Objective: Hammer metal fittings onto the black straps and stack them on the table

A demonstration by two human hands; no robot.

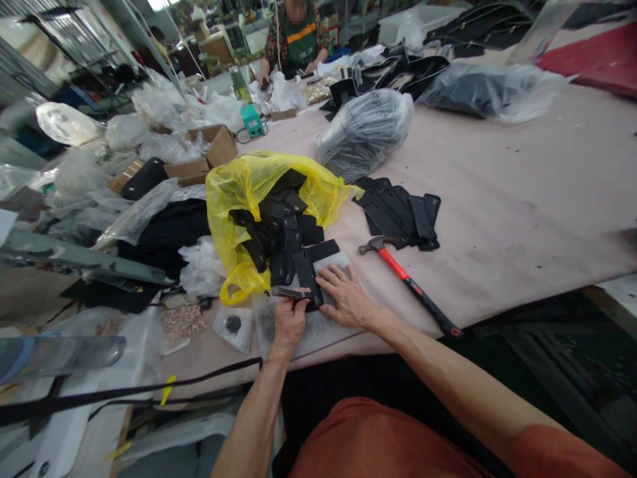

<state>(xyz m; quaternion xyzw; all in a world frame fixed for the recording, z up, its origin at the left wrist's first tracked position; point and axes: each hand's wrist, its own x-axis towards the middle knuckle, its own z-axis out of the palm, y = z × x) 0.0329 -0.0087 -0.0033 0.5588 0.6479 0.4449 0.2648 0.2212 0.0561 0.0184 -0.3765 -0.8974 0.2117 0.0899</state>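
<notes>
My left hand (290, 320) pinches a small dark tool or strip (293, 293) at the near edge of the table. Beside it my right hand (347, 297) lies flat, fingers spread, pressing a black leather piece (309, 273) onto a grey work slab (318, 325). Just behind, a yellow plastic bag (259, 192) spills several black leather pieces (279, 232). A hammer (408, 282) with a red and black handle lies to the right of my right hand.
A stack of black leather pieces (401, 211) and a filled clear bag (365, 129) lie behind the hammer. Cardboard boxes (206, 154), plastic bags and small parts (183, 322) crowd the left. Another person (296, 40) works at the far end.
</notes>
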